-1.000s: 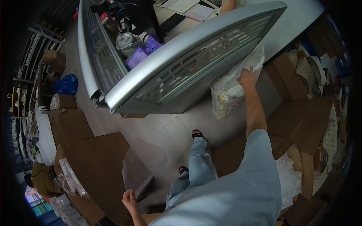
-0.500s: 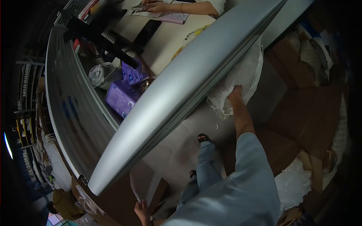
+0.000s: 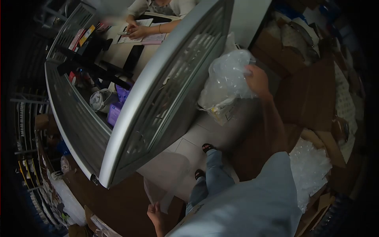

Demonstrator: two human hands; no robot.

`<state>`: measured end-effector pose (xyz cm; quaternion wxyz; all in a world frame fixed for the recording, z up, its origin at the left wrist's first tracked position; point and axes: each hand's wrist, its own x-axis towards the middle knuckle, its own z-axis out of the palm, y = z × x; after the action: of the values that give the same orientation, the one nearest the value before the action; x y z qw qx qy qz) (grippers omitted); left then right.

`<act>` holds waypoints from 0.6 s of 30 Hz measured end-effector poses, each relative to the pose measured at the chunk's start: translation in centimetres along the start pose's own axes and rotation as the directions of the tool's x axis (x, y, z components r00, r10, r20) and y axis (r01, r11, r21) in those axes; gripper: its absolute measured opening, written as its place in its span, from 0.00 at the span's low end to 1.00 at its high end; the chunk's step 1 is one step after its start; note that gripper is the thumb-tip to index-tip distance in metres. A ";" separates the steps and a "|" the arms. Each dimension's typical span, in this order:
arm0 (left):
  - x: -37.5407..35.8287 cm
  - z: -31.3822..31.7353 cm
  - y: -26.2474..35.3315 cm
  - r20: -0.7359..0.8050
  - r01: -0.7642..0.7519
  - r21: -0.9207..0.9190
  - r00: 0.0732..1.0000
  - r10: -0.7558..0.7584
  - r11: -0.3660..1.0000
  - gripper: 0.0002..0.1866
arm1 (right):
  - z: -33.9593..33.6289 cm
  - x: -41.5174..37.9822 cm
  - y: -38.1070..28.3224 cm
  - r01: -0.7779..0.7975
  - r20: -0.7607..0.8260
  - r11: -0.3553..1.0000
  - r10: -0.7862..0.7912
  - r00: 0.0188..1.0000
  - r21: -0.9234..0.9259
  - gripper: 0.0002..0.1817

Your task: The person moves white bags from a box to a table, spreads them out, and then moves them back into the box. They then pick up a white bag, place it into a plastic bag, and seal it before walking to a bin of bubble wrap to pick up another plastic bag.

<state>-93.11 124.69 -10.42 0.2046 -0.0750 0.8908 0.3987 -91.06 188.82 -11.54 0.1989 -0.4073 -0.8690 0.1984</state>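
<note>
My left hand (image 3: 155,214), low in the view, pinches the edge of a thin, see-through plastic bag (image 3: 160,191) that hangs beside my legs. My right hand (image 3: 258,82) reaches forward beside the partition, its fingers closed on a crumpled clear plastic bag (image 3: 229,75). Under that bag shows a paler bag (image 3: 219,112) with a small yellow patch; its contents cannot be made out. The fingertips of my right hand are partly hidden by the plastic.
A silver-framed partition (image 3: 136,93) stands between me and a desk, where another person's hands (image 3: 136,31) rest over papers. Purple packs (image 3: 114,112) and a lidded cup (image 3: 98,100) are behind it. At right are an open cardboard box (image 3: 308,96) and heaped clear plastic (image 3: 310,166).
My right hand has come up with the clear plastic bag, which was not visible before. My left hand still holds its bag. The view has shifted, showing more of the partition's side.
</note>
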 end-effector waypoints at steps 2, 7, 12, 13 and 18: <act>1.3 0.5 0.9 0.078 -0.093 0.034 0.993 0.090 0.995 0.10 | -6.2 -2.2 -0.3 0.039 -0.181 0.996 -0.025 0.983 0.077 0.15; 2.6 3.0 3.8 0.290 -0.350 -0.245 0.863 0.413 0.904 0.08 | -20.7 -15.4 2.2 0.016 -0.461 0.912 0.192 0.867 0.410 0.14; 1.2 4.8 6.6 0.476 -0.405 -0.374 0.689 0.547 0.835 0.07 | -30.6 -37.6 2.9 -0.269 -0.676 0.873 0.485 0.555 0.406 0.11; 1.2 5.0 7.4 0.536 -0.339 -0.447 0.639 0.551 0.828 0.11 | -31.5 -41.0 2.8 -0.309 -0.699 0.815 0.579 0.419 0.490 0.11; -4.0 7.0 15.1 0.703 -0.055 -0.626 0.392 0.593 0.778 0.28 | -29.0 -57.7 12.0 -0.368 -0.858 0.880 0.419 0.298 0.302 0.16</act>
<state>-91.83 139.93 -2.65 0.5168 0.2732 0.5112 0.6300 -34.79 155.81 -3.87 0.5904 -0.6426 -0.4882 0.0089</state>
